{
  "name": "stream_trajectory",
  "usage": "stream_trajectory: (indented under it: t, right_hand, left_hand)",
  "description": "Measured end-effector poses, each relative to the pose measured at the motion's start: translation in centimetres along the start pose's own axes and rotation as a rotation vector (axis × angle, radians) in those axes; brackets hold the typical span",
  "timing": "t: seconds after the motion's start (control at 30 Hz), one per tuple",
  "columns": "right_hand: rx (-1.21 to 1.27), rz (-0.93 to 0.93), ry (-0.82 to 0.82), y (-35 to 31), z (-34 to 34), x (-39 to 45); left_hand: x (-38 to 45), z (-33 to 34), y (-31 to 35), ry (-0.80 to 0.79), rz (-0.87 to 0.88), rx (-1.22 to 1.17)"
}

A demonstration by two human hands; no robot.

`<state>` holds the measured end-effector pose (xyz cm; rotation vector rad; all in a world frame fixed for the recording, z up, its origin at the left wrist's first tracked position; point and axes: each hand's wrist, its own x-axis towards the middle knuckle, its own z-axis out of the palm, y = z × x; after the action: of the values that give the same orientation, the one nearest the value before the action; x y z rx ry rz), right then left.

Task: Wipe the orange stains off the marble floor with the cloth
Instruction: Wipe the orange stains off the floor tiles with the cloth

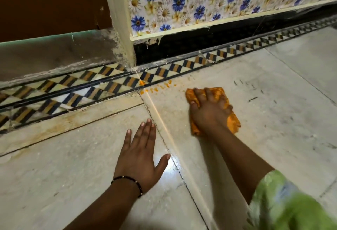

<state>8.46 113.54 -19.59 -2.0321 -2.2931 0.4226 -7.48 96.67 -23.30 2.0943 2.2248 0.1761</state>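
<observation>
The cloth (228,102), orange and crumpled, is pressed flat to the marble floor (273,120) under the right hand (207,109), whose fingers are curled over its top and bunch it, so the grip is a closed hold on the cloth. The left hand (140,155) is laid flat on the floor with fingers straight and thumb spread; nothing is held in it, and it appears to serve as a brace. A dark bracelet (127,180) is seen at its wrist, and a green sleeve (284,204) on the right arm. The orange stains (156,88) lie just beyond and to the left of the cloth, strung along the edge of the patterned tile border (102,87), with one blob on the border itself; cloth and stains are near but apart. The wiping step is judged to be under way, with these spots yet to be cleared. The next stroke would call for the cloth to be carried forward and leftward, up to the border and into the floor joint. No containers are visible.
</observation>
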Motion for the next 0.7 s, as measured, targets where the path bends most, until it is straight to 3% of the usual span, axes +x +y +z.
stream_trajectory:
  t: [0.1, 0.17, 0.3, 0.43, 0.57, 0.63, 0.7]
  right_hand:
    - [-0.056, -0.277, -0.011, 0.0, 0.6, -3.3]
    - [-0.112, -0.339, -0.009, 2.9, 0.2, -5.9]
    - [-0.099, -0.1, 0.019, 7.0, -0.8, -3.9]
    - [-0.046, 0.055, 0.044, 1.5, -0.3, 2.6]
    - [-0.092, -0.251, -0.011, -2.9, 1.1, 1.4]
    - [-0.107, -0.397, -0.039, -1.0, 1.1, -1.5]
    - [-0.142, -0.411, -0.026, 2.0, 0.6, -3.5]
  left_hand:
    - [0.1, -0.2, 0.0, -0.004, -0.01, -0.007]
    - [0.1, -0.3, 0.0, -0.015, -0.014, -0.017]
    - [0.1, -0.4, -0.1, -0.02, -0.019, -0.047]
    - [0.1, -0.3, 0.0, 0.002, -0.005, -0.056]
    - [0.2, -0.5, 0.1, -0.003, -0.01, -0.042]
    - [0.1, -0.5, 0.0, -0.012, -0.01, -0.048]
    - [0.1, -0.4, -0.1, -0.009, -0.02, -0.062]
